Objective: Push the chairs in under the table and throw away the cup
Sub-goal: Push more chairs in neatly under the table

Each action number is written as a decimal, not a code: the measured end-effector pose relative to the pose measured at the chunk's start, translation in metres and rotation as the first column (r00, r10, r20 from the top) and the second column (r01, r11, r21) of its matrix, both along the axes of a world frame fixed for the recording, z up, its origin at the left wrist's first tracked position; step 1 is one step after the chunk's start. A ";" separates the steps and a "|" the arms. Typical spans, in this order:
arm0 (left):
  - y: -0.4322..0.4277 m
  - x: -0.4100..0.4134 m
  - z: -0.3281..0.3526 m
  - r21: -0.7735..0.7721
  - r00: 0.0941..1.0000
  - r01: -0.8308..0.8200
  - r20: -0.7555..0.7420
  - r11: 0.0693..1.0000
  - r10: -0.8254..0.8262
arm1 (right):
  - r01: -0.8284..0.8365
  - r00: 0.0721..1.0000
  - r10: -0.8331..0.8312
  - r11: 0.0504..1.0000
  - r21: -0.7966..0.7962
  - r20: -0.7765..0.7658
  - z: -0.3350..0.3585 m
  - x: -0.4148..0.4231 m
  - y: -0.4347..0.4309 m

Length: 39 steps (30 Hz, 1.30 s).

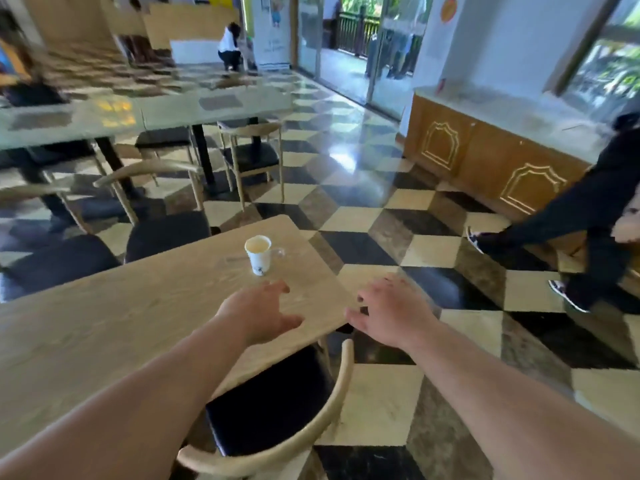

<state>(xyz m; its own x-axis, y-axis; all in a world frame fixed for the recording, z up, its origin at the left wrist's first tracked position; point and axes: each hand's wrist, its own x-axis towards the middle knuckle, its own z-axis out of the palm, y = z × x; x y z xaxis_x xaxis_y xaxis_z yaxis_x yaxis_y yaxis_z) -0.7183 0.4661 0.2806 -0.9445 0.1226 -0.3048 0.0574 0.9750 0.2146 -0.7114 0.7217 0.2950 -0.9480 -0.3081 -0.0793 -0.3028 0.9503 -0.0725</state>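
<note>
While the cup stands upright on the table, left hand and right hand hover spread and empty; chair partly tucked beneath.

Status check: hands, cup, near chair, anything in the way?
Both hands open and empty: left hand over the table, right hand past its corner. Cup upright, untouched. Near chair partly tucked under. Person walking at right.
</note>
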 end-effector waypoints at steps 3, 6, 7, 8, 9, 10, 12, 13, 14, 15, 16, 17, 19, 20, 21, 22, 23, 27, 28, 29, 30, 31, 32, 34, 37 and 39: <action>0.068 -0.017 0.029 -0.016 0.993 0.082 -0.083 0.997 -0.083 | 0.061 0.996 -0.064 0.996 -0.063 -0.055 0.019 -0.002 0.065; 0.143 -0.027 0.051 -0.067 0.982 0.133 -0.129 0.989 -0.140 | 0.098 0.989 -0.106 0.992 -0.076 -0.105 0.035 -0.004 0.133; 0.168 -0.029 0.058 -0.091 0.976 0.156 -0.140 0.984 -0.168 | 0.108 0.988 -0.115 0.991 -0.074 -0.107 0.039 -0.004 0.158; 0.195 -0.030 0.066 -0.117 0.969 0.183 -0.148 0.976 -0.199 | 0.119 0.986 -0.127 0.990 -0.074 -0.107 0.043 -0.005 0.183; 0.220 -0.033 0.072 -0.142 0.959 0.214 -0.158 0.966 -0.236 | 0.132 0.984 -0.140 0.988 -0.075 -0.108 0.046 -0.005 0.208; 0.245 -0.036 0.080 -0.163 0.951 0.239 -0.161 0.957 -0.265 | 0.144 0.982 -0.153 0.986 -0.078 -0.111 0.050 -0.007 0.233; 0.290 -0.045 0.088 -0.166 0.936 0.271 -0.186 0.948 -0.300 | 0.177 0.974 -0.188 0.979 -0.097 -0.123 0.057 -0.010 0.282; 0.310 -0.051 0.089 -0.159 0.928 0.276 -0.211 0.948 -0.306 | 0.199 0.969 -0.212 0.974 -0.109 -0.126 0.061 -0.012 0.306; 0.328 -0.056 0.090 -0.156 0.925 0.270 -0.231 0.950 -0.301 | 0.221 0.964 -0.234 0.969 -0.113 -0.125 0.065 -0.014 0.327; 0.346 -0.062 0.090 -0.155 0.922 0.260 -0.254 0.953 -0.293 | 0.239 0.959 -0.252 0.965 -0.112 -0.126 0.068 -0.016 0.347; 0.364 -0.066 0.091 -0.159 0.923 0.251 -0.258 0.955 -0.286 | 0.251 0.955 -0.265 0.961 -0.113 -0.133 0.071 -0.019 0.366; 0.381 -0.069 0.092 -0.164 0.922 0.252 -0.258 0.954 -0.288 | 0.261 0.950 -0.277 0.958 -0.117 -0.143 0.073 -0.022 0.383; 0.412 -0.077 0.093 -0.173 0.917 0.257 -0.268 0.951 -0.296 | 0.276 0.945 -0.292 0.954 -0.121 -0.147 0.076 -0.030 0.411; 0.425 -0.080 0.093 -0.174 0.915 0.259 -0.270 0.950 -0.299 | 0.277 0.946 -0.292 0.954 -0.117 -0.141 0.077 -0.035 0.421; 0.436 -0.085 0.091 -0.176 0.913 0.266 -0.271 0.948 -0.306 | 0.277 0.947 -0.291 0.954 -0.114 -0.136 0.078 -0.039 0.431; 0.446 -0.089 0.090 -0.183 0.913 0.273 -0.262 0.945 -0.314 | 0.277 0.947 -0.290 0.955 -0.110 -0.138 0.078 -0.044 0.439; 0.454 -0.094 0.088 -0.190 0.912 0.280 -0.254 0.941 -0.323 | 0.274 0.947 -0.288 0.956 -0.108 -0.145 0.079 -0.049 0.446; 0.479 -0.120 0.087 -0.229 0.911 0.291 -0.231 0.929 -0.342 | 0.262 0.950 -0.277 0.958 -0.112 -0.142 0.076 -0.074 0.467; 0.483 -0.129 0.087 -0.233 0.911 0.294 -0.223 0.927 -0.346 | 0.260 0.952 -0.274 0.959 -0.109 -0.140 0.075 -0.082 0.472; 0.487 -0.140 0.087 -0.235 0.911 0.298 -0.220 0.925 -0.349 | 0.259 0.952 -0.272 0.960 -0.102 -0.140 0.075 -0.090 0.476; 0.490 -0.151 0.087 -0.234 0.912 0.298 -0.217 0.925 -0.349 | 0.260 0.952 -0.271 0.961 -0.093 -0.139 0.075 -0.100 0.480; 0.493 -0.165 0.087 -0.233 0.910 0.297 -0.223 0.926 -0.349 | 0.263 0.952 -0.272 0.961 -0.086 -0.136 0.075 -0.110 0.484; 0.496 -0.179 0.087 -0.227 0.910 0.297 -0.228 0.928 -0.347 | 0.266 0.952 -0.275 0.961 -0.078 -0.135 0.074 -0.122 0.488; 0.502 -0.210 0.087 -0.211 0.912 0.300 -0.224 0.930 -0.345 | 0.279 0.949 -0.285 0.958 -0.060 -0.133 0.074 -0.148 0.496; 0.514 -0.264 0.082 -0.155 0.914 0.315 -0.215 0.936 -0.344 | 0.289 0.948 -0.290 0.957 -0.027 -0.127 0.075 -0.197 0.506; 0.521 -0.305 0.076 -0.123 0.915 0.326 -0.209 0.937 -0.346 | 0.310 0.945 -0.310 0.951 -0.015 -0.102 0.077 -0.233 0.512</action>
<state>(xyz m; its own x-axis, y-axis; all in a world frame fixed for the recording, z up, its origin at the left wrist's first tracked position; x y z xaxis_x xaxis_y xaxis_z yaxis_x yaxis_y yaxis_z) -1.0228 0.9872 0.3565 -0.8966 0.4282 -0.1132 0.4218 0.9034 0.0765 -0.9448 1.2335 0.3717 -0.9997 0.0023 0.0224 0.0011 0.9985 -0.0555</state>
